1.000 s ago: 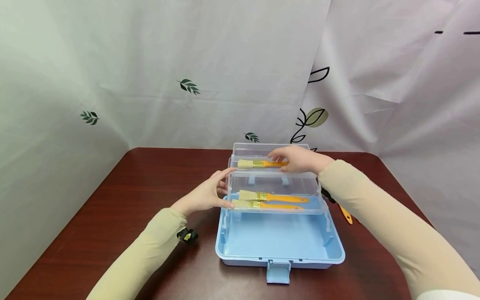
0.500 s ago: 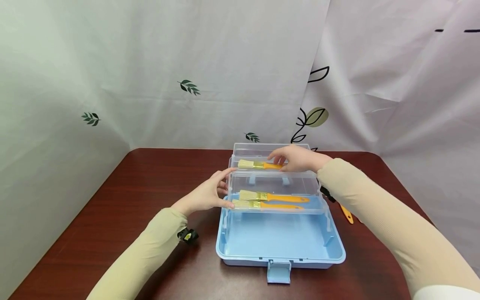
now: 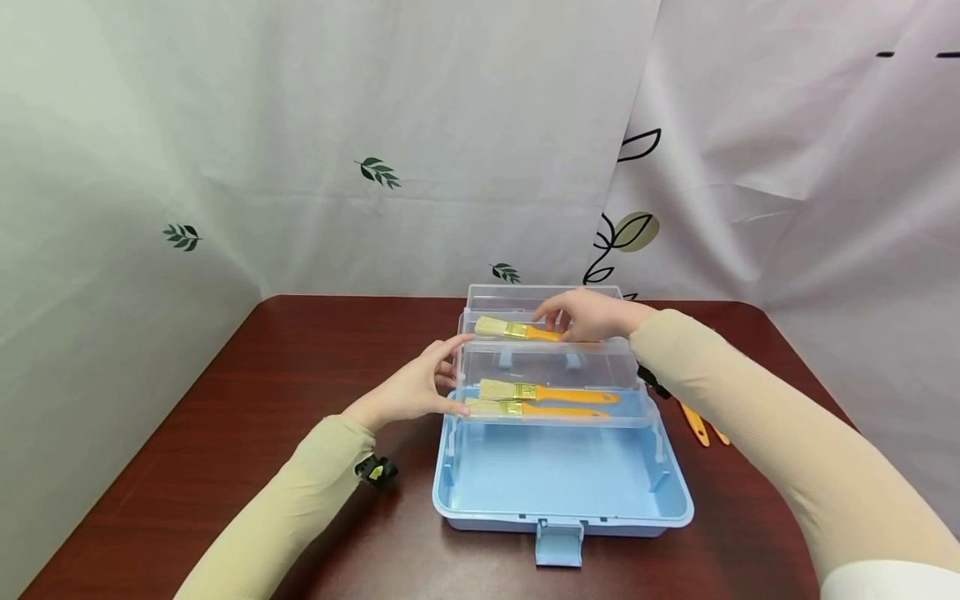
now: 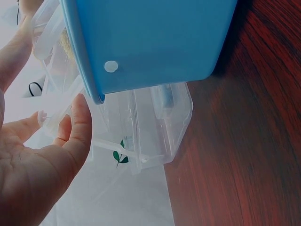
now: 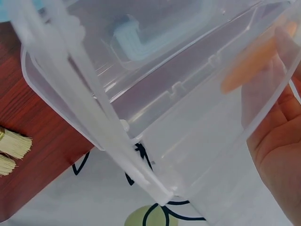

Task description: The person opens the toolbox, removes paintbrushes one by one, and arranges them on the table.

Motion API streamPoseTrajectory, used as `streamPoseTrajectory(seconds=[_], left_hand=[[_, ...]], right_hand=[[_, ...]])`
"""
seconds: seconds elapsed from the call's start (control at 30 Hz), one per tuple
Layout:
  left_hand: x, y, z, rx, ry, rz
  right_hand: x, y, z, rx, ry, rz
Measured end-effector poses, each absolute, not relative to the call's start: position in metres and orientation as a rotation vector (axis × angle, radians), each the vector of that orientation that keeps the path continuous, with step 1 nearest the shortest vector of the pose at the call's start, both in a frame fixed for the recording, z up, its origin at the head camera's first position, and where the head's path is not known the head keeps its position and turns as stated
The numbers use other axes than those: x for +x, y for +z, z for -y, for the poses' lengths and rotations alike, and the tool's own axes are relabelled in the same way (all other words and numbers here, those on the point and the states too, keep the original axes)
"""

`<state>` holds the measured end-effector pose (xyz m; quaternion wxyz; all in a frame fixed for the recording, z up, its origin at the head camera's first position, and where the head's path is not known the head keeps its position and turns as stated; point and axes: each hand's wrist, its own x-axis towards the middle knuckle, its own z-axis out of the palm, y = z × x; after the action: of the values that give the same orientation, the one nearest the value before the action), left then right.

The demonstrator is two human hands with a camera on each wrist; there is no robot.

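Observation:
A light blue toolbox [image 3: 555, 483] stands with its clear lid raised and two clear trays lifted on hinged arms. My right hand [image 3: 592, 317] holds a paintbrush [image 3: 515, 330] by its orange handle inside the upper tray [image 3: 491, 317]. Its pale bristles point left, and the handle [image 5: 249, 66] shows blurred through clear plastic in the right wrist view. At the left end of the lower tray [image 3: 555, 367], my left hand [image 3: 408, 387] grips with thumb and fingers at its edges. Two more paintbrushes, one upper [image 3: 573, 396] and one lower [image 3: 562, 412], lie side by side in that tray.
Orange handles of two other paintbrushes [image 3: 695, 425] rest on the dark red table [image 3: 315, 358] to the right of the toolbox, partly hidden by the right sleeve. A blue latch [image 3: 558, 543] hangs at the front. White curtain [image 3: 450, 125] surrounds the table's back.
The paintbrush in the right hand has tilted, bristle end slightly higher than the handle, and the right hand has shifted slightly left. The left hand stays at the tray.

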<state>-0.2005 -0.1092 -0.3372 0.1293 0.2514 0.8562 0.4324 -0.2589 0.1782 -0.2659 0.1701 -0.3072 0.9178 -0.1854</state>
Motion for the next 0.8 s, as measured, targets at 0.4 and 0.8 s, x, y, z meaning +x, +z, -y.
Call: streamPoseTrajectory(seconds=[0.4,0.8], left_hand=[[-0.2013,-0.3368,0.1094,0.746,1.267,-2.487],[-0.2001,-0.3375,0.1095,0.737,1.27,-2.488]], right_hand=[[-0.2638,-0.2606,-0.1731,-0.84,-0.412,-2.556],[-0.2667,-0.2571,-0.1724,-0.785,-0.427,-2.524]])
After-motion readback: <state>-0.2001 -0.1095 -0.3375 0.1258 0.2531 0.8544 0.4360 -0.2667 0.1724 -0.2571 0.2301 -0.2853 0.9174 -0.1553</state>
